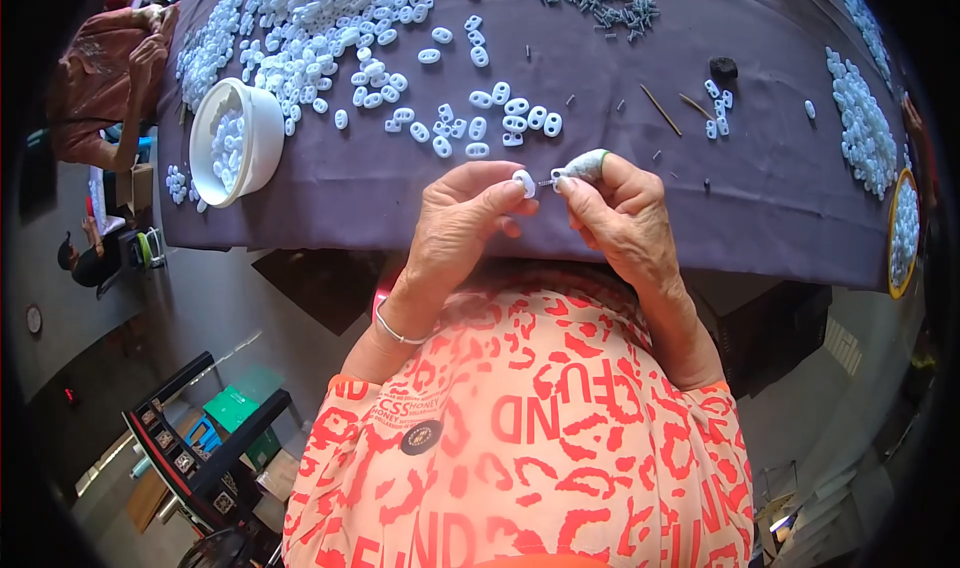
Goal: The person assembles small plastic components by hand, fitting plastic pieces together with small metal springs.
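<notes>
Head | white piece (525, 184) clamped between left fingers (500, 198) | second piece (558, 176) clamped between right fingers (582, 198) | grey rod (545, 183) between

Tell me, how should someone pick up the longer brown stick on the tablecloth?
Probably pinch the stick at its middle across its narrow width, coming from above: it looks long and thin, lies flat on the dark cloth, and nothing touches it.

I'm getting soft, fairly even light across my tablecloth (740, 208); white pieces (320, 28) near its far-left corner are almost washing out, and fisheye's bowing its edges.
</notes>
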The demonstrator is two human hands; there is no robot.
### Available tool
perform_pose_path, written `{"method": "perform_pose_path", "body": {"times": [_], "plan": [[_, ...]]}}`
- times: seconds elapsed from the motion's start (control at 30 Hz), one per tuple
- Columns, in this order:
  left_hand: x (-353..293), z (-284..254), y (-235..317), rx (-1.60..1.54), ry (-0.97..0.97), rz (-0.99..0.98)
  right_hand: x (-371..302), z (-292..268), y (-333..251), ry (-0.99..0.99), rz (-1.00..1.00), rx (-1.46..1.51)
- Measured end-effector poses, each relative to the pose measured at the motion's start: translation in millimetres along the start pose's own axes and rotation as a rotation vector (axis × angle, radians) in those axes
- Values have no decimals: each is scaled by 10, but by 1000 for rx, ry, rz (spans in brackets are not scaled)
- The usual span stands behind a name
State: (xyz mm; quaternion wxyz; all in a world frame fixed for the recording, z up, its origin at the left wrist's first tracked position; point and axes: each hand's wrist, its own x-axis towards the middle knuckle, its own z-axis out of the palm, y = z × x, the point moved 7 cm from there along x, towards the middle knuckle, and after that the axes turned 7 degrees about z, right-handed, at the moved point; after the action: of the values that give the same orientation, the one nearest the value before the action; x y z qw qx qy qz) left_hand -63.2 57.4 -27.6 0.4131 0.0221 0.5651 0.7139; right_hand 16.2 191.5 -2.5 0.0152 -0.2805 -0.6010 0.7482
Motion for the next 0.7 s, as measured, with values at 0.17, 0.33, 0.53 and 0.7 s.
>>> {"method": "perform_pose_path", "body": {"times": [0.17, 0.33, 0.53, 0.7], "plan": [[-10, 39, -29, -127, -11, -38, -5, 31, 0, -8, -13, -39], [-41, 39, -37, -89, -20, -41, -8, 19, 35, -12, -15, -106], [-48, 50, -31, -26, -27, -5, -13, 24, 48, -28, -17, -187], [-48, 54, -23, 16, -22, 14, -12, 39, 20, -27, -49, -280]]}}
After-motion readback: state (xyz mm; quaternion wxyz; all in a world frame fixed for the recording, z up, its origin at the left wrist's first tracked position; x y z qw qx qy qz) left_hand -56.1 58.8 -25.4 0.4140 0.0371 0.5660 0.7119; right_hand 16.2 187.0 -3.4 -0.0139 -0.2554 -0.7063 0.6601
